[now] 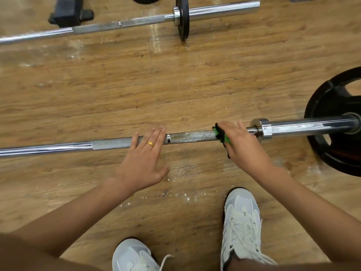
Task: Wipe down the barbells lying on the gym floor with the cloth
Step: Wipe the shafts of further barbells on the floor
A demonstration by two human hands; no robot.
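A steel barbell (191,136) lies across the wooden floor just in front of me. My right hand (241,142) is closed around its knurled shaft near the collar, with a green and black cloth (220,134) wrapped under the palm. My left hand (145,159) rests flat on the shaft further left, fingers spread, a gold ring on one finger. A large black plate (336,122) sits on the right sleeve. A second barbell (125,23) lies farther away with a small black plate (182,18) on it.
My two white sneakers (241,222) stand on the floor (175,85) just behind the near bar. White chalk specks dot the floor between them. A black rubber block (68,12) sits at the top left by the far bar.
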